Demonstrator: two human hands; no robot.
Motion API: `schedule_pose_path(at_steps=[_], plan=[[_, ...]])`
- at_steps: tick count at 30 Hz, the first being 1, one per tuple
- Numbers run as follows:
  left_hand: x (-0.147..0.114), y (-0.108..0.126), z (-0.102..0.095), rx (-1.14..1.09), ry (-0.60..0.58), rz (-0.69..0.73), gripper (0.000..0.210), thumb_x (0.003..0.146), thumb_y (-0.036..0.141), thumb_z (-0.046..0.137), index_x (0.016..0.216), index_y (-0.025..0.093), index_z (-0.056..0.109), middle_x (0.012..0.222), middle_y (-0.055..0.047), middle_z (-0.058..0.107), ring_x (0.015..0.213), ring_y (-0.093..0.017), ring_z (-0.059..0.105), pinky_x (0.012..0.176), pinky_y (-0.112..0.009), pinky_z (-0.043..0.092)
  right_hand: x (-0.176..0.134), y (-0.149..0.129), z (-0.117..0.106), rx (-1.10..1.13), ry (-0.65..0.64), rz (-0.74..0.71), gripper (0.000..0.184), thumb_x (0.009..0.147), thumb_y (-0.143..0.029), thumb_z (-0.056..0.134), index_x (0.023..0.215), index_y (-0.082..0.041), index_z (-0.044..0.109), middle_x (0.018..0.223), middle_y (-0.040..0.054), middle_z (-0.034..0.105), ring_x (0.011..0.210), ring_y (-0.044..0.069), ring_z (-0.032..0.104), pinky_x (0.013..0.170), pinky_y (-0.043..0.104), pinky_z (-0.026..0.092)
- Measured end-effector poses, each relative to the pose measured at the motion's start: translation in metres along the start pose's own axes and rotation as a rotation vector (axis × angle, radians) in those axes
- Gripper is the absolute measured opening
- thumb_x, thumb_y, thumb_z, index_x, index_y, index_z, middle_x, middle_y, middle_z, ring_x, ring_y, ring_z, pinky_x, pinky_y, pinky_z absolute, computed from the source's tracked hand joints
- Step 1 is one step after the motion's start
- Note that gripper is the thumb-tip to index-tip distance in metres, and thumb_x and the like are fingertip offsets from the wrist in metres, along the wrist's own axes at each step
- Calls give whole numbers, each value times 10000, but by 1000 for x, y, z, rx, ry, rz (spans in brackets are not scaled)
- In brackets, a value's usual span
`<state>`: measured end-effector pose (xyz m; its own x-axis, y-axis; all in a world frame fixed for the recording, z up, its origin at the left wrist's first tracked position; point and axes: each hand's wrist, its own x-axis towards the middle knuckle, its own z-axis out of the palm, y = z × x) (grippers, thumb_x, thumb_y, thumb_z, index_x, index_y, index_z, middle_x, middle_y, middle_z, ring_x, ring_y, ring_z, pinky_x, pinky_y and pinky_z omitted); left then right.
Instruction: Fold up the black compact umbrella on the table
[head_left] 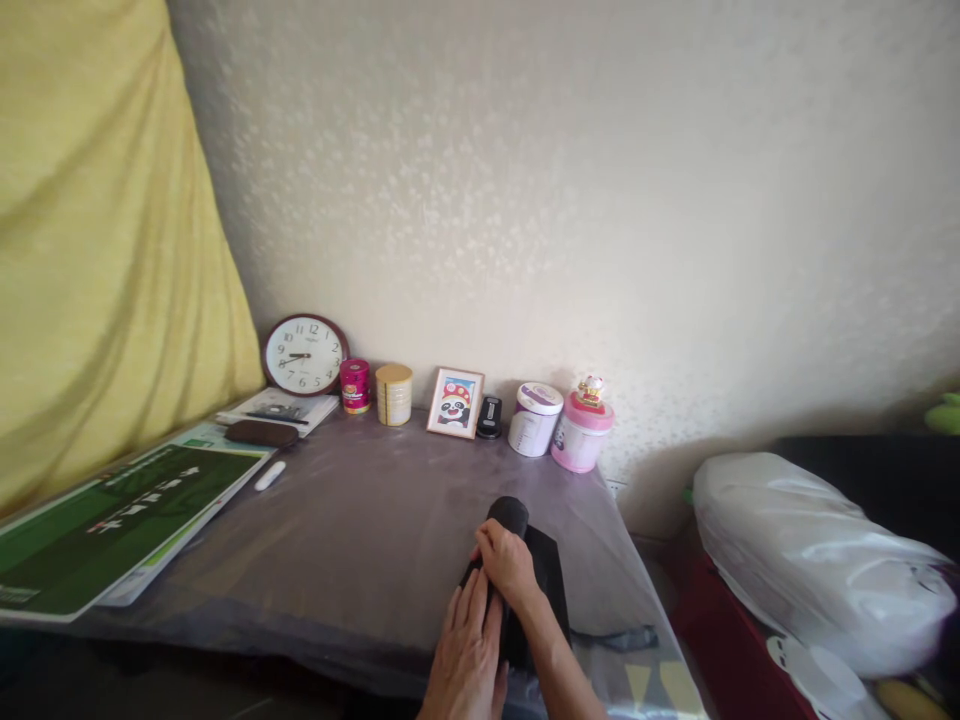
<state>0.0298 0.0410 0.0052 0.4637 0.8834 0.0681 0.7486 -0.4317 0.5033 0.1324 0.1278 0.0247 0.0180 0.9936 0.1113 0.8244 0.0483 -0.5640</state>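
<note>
Down at the lower centre of the frame, both hands work on a black roll [508, 512], which lies on the table [360, 530] with its rounded end pointing up the frame. The right hand [510, 560] is curled over the roll, gripping it just below that end. The left hand [469, 615] lies flatter, fingers straight and together, pressed along the roll's left side nearer the bottom edge. A flat black panel [551, 570] spreads just right of the roll, partly behind the right forearm, and a dark strap [626, 638] trails toward the lower right.

Along the wall, across the middle of the frame, stand a round clock [319, 360], a magenta can [355, 386], a yellow-lidded jar [395, 397], a framed panda picture [456, 403], a small black object (too small to make out properly), a white tub [534, 425] and a pink container [579, 445] topped by a figurine [591, 393]. At left, a green board [97, 520] lies near a brown case [262, 433], below a yellow curtain [97, 220]. A stuffed white plastic bag [810, 550] fills the lower right.
</note>
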Motion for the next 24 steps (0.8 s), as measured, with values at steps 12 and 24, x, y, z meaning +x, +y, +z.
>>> schedule_pose_path(at_steps=[12, 24], plan=[[9, 0, 9, 46, -152, -124, 937, 505, 3, 461, 1384, 72, 144, 1482, -125, 70, 1363, -280, 107, 1112, -383, 204, -37, 27, -7, 202, 103, -396, 283, 902, -290, 395, 954, -223, 665, 948, 62, 686, 1021, 179, 578, 947, 339, 407], [3, -7, 8, -86, -83, -172, 935, 538, -55, 412, 1397, 89, 69, 1489, -143, 94, 1361, -241, 154, 1086, -329, 228, 33, 73, 9, 178, 432, -169, 370, 864, -288, 341, 1035, -125, 625, 1133, 151, 623, 1124, 233, 523, 984, 425, 375]])
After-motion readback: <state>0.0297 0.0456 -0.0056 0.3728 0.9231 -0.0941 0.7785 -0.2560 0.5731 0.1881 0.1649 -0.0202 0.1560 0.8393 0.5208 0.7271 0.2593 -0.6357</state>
